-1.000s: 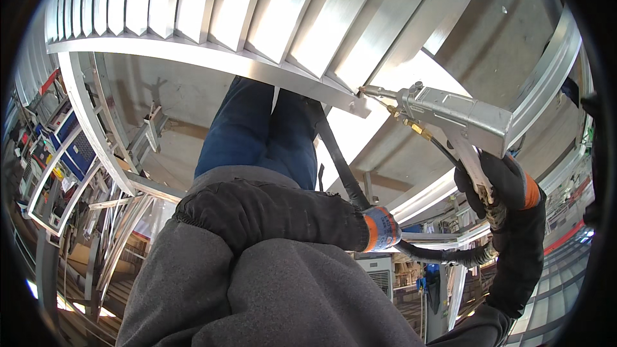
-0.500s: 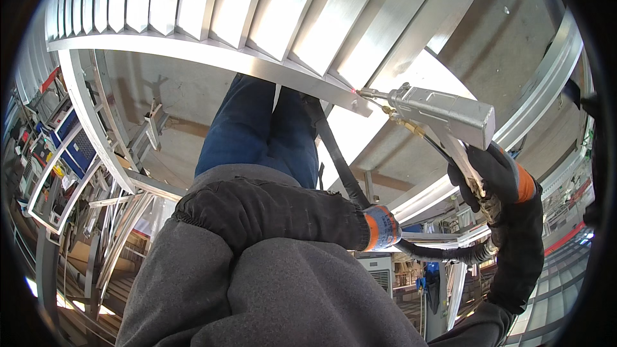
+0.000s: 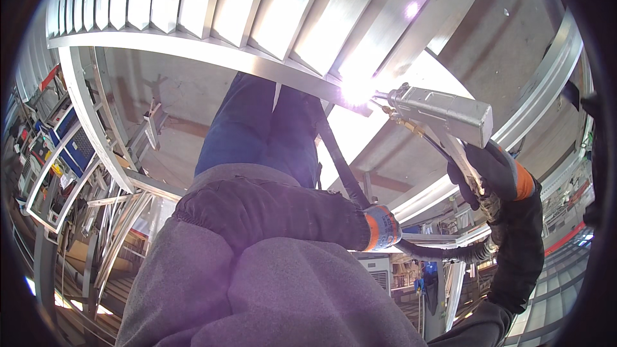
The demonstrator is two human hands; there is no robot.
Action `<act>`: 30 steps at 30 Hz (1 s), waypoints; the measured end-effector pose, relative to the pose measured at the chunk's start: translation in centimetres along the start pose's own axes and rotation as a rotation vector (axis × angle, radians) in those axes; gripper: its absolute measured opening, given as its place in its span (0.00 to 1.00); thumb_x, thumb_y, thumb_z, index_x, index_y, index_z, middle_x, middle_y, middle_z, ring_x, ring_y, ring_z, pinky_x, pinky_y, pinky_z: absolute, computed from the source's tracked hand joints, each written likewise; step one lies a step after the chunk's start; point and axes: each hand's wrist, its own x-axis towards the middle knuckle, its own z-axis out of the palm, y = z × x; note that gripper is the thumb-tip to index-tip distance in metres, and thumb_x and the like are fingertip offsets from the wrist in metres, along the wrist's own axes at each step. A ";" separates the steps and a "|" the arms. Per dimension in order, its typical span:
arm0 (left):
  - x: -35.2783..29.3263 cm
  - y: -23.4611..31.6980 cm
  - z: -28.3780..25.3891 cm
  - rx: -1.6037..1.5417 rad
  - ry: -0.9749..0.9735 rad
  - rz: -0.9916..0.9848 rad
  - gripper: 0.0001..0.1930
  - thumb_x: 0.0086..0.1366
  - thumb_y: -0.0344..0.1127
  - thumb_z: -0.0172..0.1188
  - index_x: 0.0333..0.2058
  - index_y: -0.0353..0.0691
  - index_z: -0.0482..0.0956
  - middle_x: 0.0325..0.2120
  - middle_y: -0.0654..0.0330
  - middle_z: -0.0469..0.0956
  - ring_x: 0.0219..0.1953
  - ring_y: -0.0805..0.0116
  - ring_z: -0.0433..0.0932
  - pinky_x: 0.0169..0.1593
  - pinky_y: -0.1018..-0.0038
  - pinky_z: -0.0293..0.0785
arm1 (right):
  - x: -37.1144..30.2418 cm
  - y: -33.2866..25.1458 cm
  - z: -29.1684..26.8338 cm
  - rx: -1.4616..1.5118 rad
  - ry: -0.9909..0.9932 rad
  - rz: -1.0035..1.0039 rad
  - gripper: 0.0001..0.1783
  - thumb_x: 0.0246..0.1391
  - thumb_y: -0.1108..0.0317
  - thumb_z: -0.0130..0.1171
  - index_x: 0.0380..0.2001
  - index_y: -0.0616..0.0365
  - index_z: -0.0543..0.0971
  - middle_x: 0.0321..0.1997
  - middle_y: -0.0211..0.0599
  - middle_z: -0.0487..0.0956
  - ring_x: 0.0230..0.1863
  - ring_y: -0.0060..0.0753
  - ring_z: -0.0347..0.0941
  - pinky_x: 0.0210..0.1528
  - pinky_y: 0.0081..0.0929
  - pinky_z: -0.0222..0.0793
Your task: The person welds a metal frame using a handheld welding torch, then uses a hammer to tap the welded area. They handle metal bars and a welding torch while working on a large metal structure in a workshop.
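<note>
My right hand (image 3: 491,170), in a dark glove with an orange band, is closed round the handle of a silver handheld welding gun (image 3: 443,110). The gun's nozzle meets the end of a flat metal rail (image 3: 295,78), where a dazzling white-violet glare hides the contact point. Slanted metal slats (image 3: 308,16) join this rail in a row. My left hand (image 3: 384,227) lies across my front beside the black hose (image 3: 443,254) that leads to the gun. Only its cuff and glove back show; the fingers are hidden.
A curved metal frame (image 3: 546,90) arcs past on the right. At the left stand a metal upright (image 3: 90,115), a blue crate-like box (image 3: 80,148) and a pile of metal strips (image 3: 122,238). My legs (image 3: 257,128) are below the slatted panel. A grey vented cabinet (image 3: 379,271) stands behind.
A small red spot at the nozzle has become a blinding flare, with a violet haze over the picture. Both hands and the gun have barely moved.
</note>
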 end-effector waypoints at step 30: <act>-0.2 -0.1 -1.1 0.025 -0.084 0.057 0.07 0.64 0.38 0.61 0.30 0.43 0.76 0.24 0.61 0.82 0.31 0.57 0.85 0.38 0.63 0.83 | -0.3 0.4 -0.5 0.071 -0.010 0.014 0.22 0.69 0.49 0.55 0.42 0.61 0.76 0.27 0.34 0.77 0.20 0.25 0.74 0.21 0.23 0.70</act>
